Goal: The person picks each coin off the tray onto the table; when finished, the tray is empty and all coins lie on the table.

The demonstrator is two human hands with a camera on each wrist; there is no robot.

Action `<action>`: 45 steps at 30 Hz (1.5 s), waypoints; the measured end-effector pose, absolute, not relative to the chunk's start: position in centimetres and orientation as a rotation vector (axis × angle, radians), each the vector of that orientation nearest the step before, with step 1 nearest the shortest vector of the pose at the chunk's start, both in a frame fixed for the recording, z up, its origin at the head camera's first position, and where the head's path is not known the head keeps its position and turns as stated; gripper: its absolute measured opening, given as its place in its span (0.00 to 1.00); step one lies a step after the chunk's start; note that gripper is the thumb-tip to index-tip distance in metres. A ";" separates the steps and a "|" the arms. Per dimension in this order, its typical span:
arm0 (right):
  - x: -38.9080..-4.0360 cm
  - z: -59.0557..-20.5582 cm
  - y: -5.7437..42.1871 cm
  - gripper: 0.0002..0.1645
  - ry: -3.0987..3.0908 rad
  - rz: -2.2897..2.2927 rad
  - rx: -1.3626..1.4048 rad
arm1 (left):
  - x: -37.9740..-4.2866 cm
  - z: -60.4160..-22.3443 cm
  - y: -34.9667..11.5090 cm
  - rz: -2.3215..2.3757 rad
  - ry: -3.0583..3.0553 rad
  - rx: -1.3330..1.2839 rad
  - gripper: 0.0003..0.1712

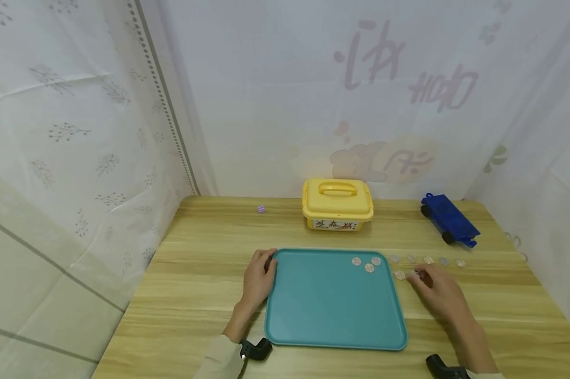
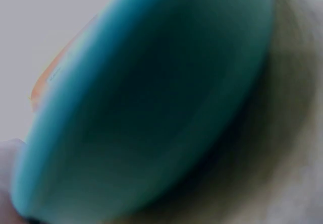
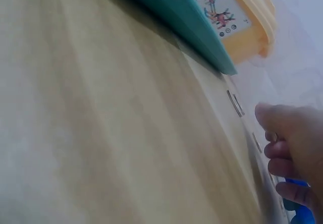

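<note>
A teal rectangular tray point(image 1: 334, 305) lies on the table, with three silver coins point(image 1: 369, 268) near its far right corner. My left hand point(image 1: 258, 281) grips the tray's left rim by the far corner; in the left wrist view the tray wall point(image 2: 151, 98) fills most of the picture. My right hand point(image 1: 438, 293) is just right of the tray, pinching a coin point(image 1: 418, 273) between thumb and fingers close over the table. Another coin point(image 1: 400, 275) lies between that hand and the tray. In the right wrist view the thumb and curled fingers of my right hand point(image 3: 298, 143) show at the right edge.
Several more coins point(image 1: 428, 260) lie in a row right of the tray. Behind the tray stands a yellow lidded box point(image 1: 337, 202) with a handle. A blue toy cart point(image 1: 450, 218) sits at the far right, and a small purple cube point(image 1: 261, 209) lies at the back left.
</note>
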State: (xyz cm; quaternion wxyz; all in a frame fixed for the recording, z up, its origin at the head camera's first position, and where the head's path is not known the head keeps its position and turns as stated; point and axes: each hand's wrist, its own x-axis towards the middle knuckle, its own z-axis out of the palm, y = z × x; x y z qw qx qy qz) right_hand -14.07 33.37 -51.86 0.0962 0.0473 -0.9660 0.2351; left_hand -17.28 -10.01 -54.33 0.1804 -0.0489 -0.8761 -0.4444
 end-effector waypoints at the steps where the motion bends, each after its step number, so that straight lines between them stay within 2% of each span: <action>1: -14.1 -51.9 33.4 0.19 -2.855 0.682 0.131 | -17.2 -54.3 -10.0 -1.261 -2.475 -0.138 0.15; 13: -14.6 -52.7 33.2 0.17 -2.699 0.592 0.252 | -17.0 -54.2 -10.3 -1.277 -2.475 -0.127 0.15; 27: -14.4 -52.7 32.3 0.16 -2.588 0.716 0.203 | -16.9 -54.5 -10.6 -1.268 -2.460 -0.117 0.15; 45: -16.2 -50.6 24.5 0.21 -2.760 0.768 0.406 | -17.3 -54.3 -10.3 -1.265 -2.464 -0.151 0.15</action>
